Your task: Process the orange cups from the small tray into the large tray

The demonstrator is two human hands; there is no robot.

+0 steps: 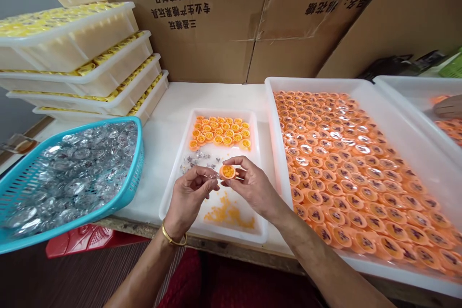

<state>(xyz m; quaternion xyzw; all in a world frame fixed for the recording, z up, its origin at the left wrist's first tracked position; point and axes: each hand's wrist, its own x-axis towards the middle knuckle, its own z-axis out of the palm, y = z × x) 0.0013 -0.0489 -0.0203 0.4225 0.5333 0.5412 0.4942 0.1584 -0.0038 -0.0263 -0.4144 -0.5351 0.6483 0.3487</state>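
Note:
Over the small white tray (pixel 258 178), my right hand (pixel 250 185) holds a small orange cup (pixel 228 172) with orange bits inside, its open side facing up. Just left of it, my left hand (pixel 195 192) pinches a thin, clear piece of plastic (pixel 212 176) at the cup's edge; its exact kind is hard to make out. Several filled orange cups (pixel 218 130) stand in rows at the tray's far end. Small dark and clear pieces (pixel 198 160) lie behind my left hand. Loose orange bits (pixel 229 214) are scattered at the tray's near end.
A blue basket (pixel 139 154) full of clear plastic pieces stands at left. Behind it are stacked white trays (pixel 108 53) with yellow items. A large white tray (pixel 279 168) of covered orange cups lies right. Cardboard boxes (pixel 216 57) wall the back. Another hand (pixel 449 106) shows far right.

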